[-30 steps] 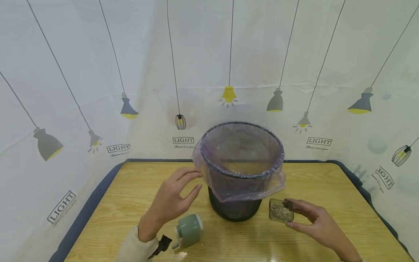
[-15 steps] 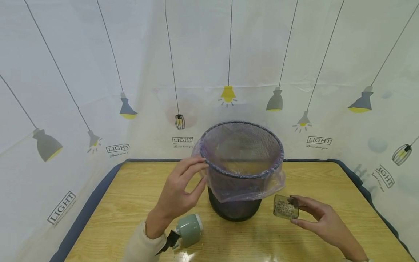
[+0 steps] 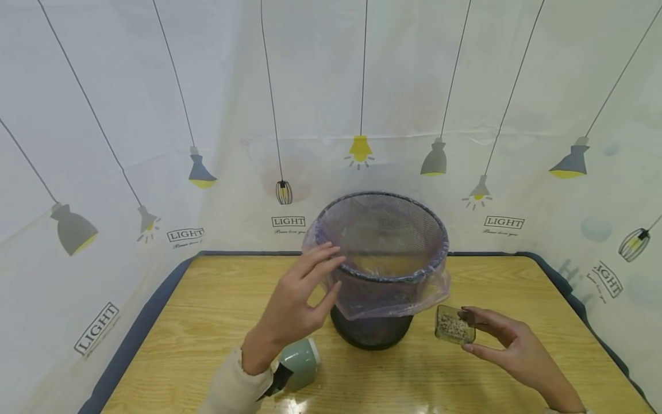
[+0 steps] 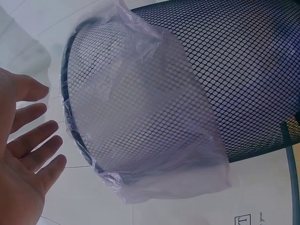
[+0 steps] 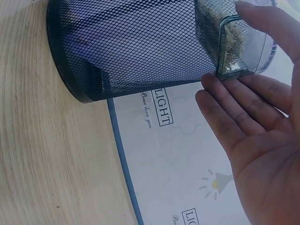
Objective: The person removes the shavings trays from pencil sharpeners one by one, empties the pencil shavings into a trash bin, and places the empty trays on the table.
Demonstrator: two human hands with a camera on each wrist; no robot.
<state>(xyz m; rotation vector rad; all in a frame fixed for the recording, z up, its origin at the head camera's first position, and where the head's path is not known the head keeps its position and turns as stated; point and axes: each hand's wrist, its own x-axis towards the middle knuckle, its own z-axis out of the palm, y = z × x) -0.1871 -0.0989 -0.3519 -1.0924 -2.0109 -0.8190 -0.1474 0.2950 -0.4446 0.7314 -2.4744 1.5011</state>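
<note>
A small clear shavings drawer (image 3: 450,326), holding pale and dark bits, is pinched between the thumb and fingers of my right hand (image 3: 514,342), to the right of a black mesh wastebasket (image 3: 369,335). A thin purple bin bag (image 3: 372,302) lines that basket and folds over its rim. My left hand (image 3: 295,302) is raised at the basket's left side with its fingers loosely bent. In the left wrist view a gap shows between the fingertips and the rim. Behind the left wrist, a mint-green pencil sharpener (image 3: 302,363) lies partly hidden on the table.
The wood-grain table (image 3: 217,293) has a dark blue edging (image 3: 155,310) at the back and sides. A white cloth (image 3: 248,190) printed with hanging lamps surrounds it on the back and both sides.
My left hand has moved up and to the right, from beside the bag to the front left of the rim. My right hand has shifted slightly right with the shavings drawer.
</note>
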